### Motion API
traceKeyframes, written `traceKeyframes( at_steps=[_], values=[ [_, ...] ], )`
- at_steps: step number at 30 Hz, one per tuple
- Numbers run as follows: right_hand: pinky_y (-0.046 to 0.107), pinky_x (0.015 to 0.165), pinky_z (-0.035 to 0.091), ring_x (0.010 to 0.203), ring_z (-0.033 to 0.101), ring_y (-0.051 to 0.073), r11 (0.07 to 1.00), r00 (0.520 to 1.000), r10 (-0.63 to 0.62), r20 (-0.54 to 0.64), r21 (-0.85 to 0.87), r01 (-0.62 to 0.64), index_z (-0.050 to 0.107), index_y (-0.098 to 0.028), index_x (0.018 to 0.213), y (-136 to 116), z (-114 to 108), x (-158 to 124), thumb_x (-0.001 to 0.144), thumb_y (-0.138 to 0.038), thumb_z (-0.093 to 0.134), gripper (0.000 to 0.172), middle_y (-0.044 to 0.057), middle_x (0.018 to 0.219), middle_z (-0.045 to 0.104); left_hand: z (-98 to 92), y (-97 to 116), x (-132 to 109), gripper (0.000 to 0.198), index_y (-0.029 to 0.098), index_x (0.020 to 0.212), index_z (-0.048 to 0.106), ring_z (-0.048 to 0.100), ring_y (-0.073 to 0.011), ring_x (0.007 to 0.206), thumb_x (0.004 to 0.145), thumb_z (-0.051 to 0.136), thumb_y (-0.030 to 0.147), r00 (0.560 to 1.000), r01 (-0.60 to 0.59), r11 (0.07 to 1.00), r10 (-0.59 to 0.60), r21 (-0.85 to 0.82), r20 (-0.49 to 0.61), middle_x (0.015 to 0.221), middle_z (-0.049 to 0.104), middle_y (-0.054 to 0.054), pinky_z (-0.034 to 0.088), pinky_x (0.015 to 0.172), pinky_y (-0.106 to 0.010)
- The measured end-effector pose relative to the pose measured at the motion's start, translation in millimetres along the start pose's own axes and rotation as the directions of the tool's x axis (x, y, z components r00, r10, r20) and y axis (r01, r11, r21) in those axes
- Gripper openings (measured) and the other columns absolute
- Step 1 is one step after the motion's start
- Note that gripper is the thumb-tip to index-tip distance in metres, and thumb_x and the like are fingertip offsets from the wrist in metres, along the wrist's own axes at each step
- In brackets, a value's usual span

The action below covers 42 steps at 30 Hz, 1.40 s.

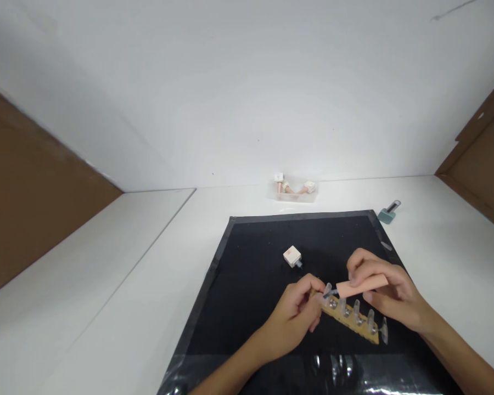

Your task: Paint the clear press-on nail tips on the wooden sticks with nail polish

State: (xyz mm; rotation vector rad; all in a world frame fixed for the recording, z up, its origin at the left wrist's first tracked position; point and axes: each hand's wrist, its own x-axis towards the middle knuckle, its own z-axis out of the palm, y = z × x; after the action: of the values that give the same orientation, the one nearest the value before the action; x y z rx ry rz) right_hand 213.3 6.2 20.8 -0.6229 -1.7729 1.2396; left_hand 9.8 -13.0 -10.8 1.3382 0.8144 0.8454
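My right hand (389, 285) is closed round the peach cap of a nail polish brush (362, 286). Its dark bristle end points left and meets or nearly meets a clear false nail tip at the strip's left end. My left hand (296, 312) pinches near that same end; its fingers partly hide the nail tip and strip there. Several clear nail tips (357, 310) stand upright in a row on a yellow strip (349, 321), held slightly tilted over the black mat. Behind my hands, a white square nail polish bottle (292, 256) lies uncapped on the mat, its neck facing right.
The black mat (247, 263) covers the middle of the white table (148, 285). At the back wall stands a clear tray (295, 197) with several capped polish bottles. A teal tool with a clear handle (387, 215) and a loose clear nail tip (386, 246) lie at right.
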Motion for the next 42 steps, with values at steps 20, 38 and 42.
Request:
traceKeyframes(
  at_steps=[20, 38, 42],
  values=[
    [0.028, 0.061, 0.041, 0.072, 0.051, 0.016, 0.984, 0.997, 0.066, -0.040, 0.169, -0.058, 0.067, -0.029, 0.090, 6.2, -5.2, -0.4, 0.086, -0.026, 0.059, 0.009, 0.003, 0.087, 0.053, 1.5, 4.4, 2.2, 0.042, 0.019, 0.076, 0.043, 0.034, -0.0047, 0.039, 0.082, 0.045, 0.061, 1.000, 0.018, 1.000, -0.017, -0.026, 0.012, 0.048, 0.034, 0.011, 0.028, 0.039, -0.018],
    [0.027, 0.059, 0.046, 0.066, 0.056, 0.016, 0.997, 0.987, 0.058, -0.152, -0.048, -0.066, 0.064, -0.022, 0.079, -3.0, 7.3, 5.5, 0.086, -0.037, 0.059, 0.017, 0.002, 0.072, 0.060, -1.3, 8.0, 1.4, 0.039, 0.019, 0.072, 0.046, 0.029, -0.0073, 0.046, 0.088, 0.038, 0.053, 0.998, -0.052, 0.979, 0.047, 0.196, 0.030, 0.052, 0.032, 0.008, 0.023, 0.046, -0.022],
    [0.026, 0.059, 0.046, 0.065, 0.056, 0.015, 0.996, 0.980, 0.089, -0.177, -0.014, -0.093, 0.064, -0.020, 0.068, -2.3, 10.5, 6.4, 0.086, -0.038, 0.060, 0.025, 0.002, 0.068, 0.061, -2.0, 5.4, 0.6, 0.034, 0.018, 0.074, 0.047, 0.029, -0.0075, 0.047, 0.089, 0.038, 0.048, 0.998, -0.060, 0.977, 0.053, 0.205, 0.036, 0.053, 0.034, 0.007, 0.024, 0.046, -0.022]
  ],
)
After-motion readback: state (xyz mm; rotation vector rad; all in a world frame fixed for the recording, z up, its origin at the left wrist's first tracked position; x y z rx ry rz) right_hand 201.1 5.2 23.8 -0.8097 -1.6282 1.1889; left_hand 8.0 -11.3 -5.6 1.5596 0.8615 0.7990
